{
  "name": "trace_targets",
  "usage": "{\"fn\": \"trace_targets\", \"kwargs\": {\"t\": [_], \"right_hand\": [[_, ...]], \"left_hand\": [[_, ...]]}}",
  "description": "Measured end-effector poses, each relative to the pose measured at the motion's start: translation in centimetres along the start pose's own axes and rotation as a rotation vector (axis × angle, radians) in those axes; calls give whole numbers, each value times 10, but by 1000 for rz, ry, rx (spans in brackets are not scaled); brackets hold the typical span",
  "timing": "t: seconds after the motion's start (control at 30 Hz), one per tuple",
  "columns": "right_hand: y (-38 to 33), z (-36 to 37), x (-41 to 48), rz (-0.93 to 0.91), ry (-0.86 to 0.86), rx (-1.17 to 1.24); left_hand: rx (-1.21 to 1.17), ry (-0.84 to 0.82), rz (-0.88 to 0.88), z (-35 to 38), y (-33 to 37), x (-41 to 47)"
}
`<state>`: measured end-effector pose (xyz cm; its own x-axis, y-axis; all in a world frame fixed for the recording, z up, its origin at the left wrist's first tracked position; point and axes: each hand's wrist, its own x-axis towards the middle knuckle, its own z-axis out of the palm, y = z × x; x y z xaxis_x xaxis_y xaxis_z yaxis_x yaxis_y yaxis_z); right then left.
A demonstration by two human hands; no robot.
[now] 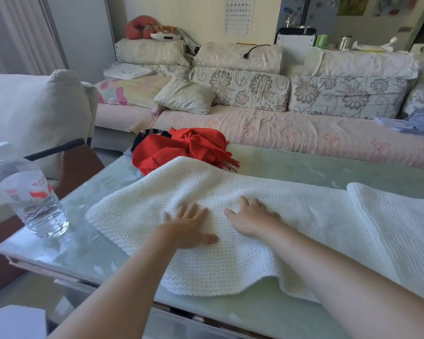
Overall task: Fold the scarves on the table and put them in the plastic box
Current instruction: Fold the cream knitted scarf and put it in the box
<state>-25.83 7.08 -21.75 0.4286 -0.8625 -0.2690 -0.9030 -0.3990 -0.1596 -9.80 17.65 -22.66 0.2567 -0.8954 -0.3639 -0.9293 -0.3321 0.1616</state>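
Table: pale green glass top with a faint leaf pattern, viewed from its near edge.

White knitted scarf: spread flat across the table, running from left of centre out past the right side of view. Its near edge droops over the table's front. At far right a smoother white layer lies over it; one piece or two, cannot tell.

Left hand: palm down on the white knitted scarf, fingers straight and spread, thumb pointing right. It presses flat and grips nothing.

Right hand: just beside the left, not touching it. Palm down on the same scarf, fingers straight and slightly fanned, with no fold pinched between them.

Red scarf: bunched in a loose heap on the far left part of the table, behind the white one. The white scarf's far edge lies over its near side. Red fringe shows at the heap's right.

Striped cloth: black and white, showing from behind the red heap.

Water bottle: clear plastic with a white cap and a red-and-white label, partly filled. It stands upright near the table's left corner, apart from the white scarf.

Sofa: beyond the table, with a pink quilted seat cover and floral back cushions. A small cream pillow rests on the seat.
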Motion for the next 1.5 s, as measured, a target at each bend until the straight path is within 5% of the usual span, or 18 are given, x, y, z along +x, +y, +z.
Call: {"fn": "trace_targets", "kwargs": {"t": [0.17,0.3,0.47,0.67,0.83,1.0,1.23,1.37,1.5], "right_hand": [[39,10,-5,-240,51,210],[62,10,-17,-152,101,34],[88,11,-46,-147,-44,-79],[109,-6,-63,-318,26,-61],[130,3,-63,-110,133,-83],[144,4,-79,-84,-32,28],[198,-35,-98,-181,295,138],[258,-42,-106,13,360,56],[315,-30,-122,245,134,48]], "left_hand": [[70,43,-68,-17,-12,-6],[89,281,130,-12,39,-15],[139,-120,206,8,70,-18],[232,-261,103,-10,80,-26],[-18,-57,240,4,119,-23],[159,20,228,10,145,-16],[-8,377,323,5,201,-9],[-103,351,474,19,254,-10],[23,80,596,45,297,-16]]}}
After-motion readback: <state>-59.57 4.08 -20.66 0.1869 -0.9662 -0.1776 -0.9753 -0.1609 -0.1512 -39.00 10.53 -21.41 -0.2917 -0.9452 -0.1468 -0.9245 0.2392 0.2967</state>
